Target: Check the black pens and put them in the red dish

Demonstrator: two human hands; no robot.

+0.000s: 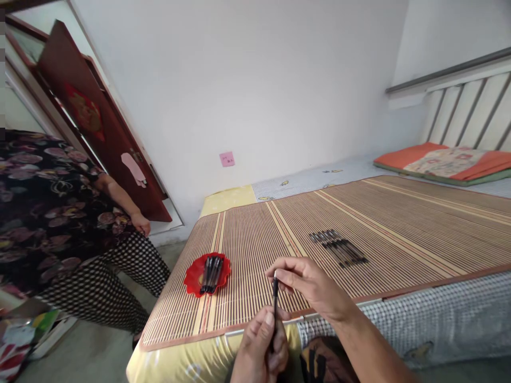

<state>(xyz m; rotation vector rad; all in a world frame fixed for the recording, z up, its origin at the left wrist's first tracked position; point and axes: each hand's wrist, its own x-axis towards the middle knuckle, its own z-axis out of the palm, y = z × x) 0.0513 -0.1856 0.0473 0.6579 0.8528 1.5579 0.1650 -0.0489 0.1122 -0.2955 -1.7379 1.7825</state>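
Observation:
My left hand (263, 340) is closed around the lower part of a black pen (275, 290), which stands nearly upright over the near edge of the mat. At its pale upper tip, the thumb and forefinger of my right hand (311, 282) are pinched together; whether they grip anything besides the tip is too small to make out. Several dark pens with clear parts (339, 247) lie side by side on the mat, beyond my right hand. To the left, a red scalloped plate (191, 276) holds several more black pens (212, 274).
A striped bamboo mat (247, 239) covers the bed. Folded orange and floral bedding (447, 162) lies at the far right by the white headboard. Another person (59, 213) in a flowered top stands left of the bed. A pink note (227, 159) sticks to the wall.

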